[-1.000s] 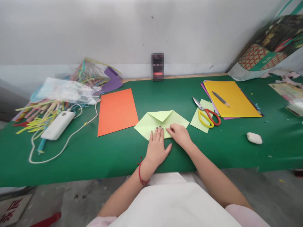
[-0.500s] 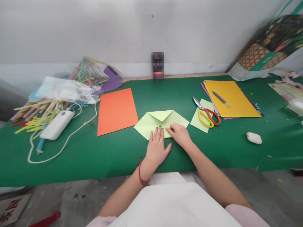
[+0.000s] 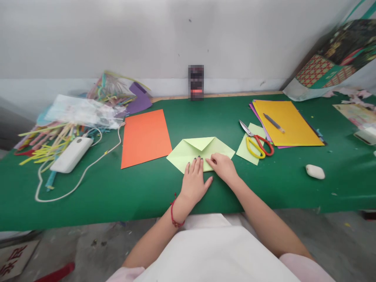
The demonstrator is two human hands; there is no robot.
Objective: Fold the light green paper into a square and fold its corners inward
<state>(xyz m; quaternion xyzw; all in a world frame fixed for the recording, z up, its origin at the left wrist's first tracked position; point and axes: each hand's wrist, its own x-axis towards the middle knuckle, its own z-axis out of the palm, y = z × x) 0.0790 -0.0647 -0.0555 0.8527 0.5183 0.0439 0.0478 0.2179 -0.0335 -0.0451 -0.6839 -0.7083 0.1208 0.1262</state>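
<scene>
A light green folded paper lies on the green table in front of me, its top corner folded down into a triangle. My left hand lies flat on its lower edge with fingers stretched out and together. Right beside it, my right hand presses its curled fingertips onto the paper near the lower fold. A red cord bracelet sits on my left wrist.
An orange sheet lies left of the folded paper. Scissors rest on a green scrap beside a yellow sheet stack with a pencil. A white power bank with cable, paper strips and a white eraser are also there.
</scene>
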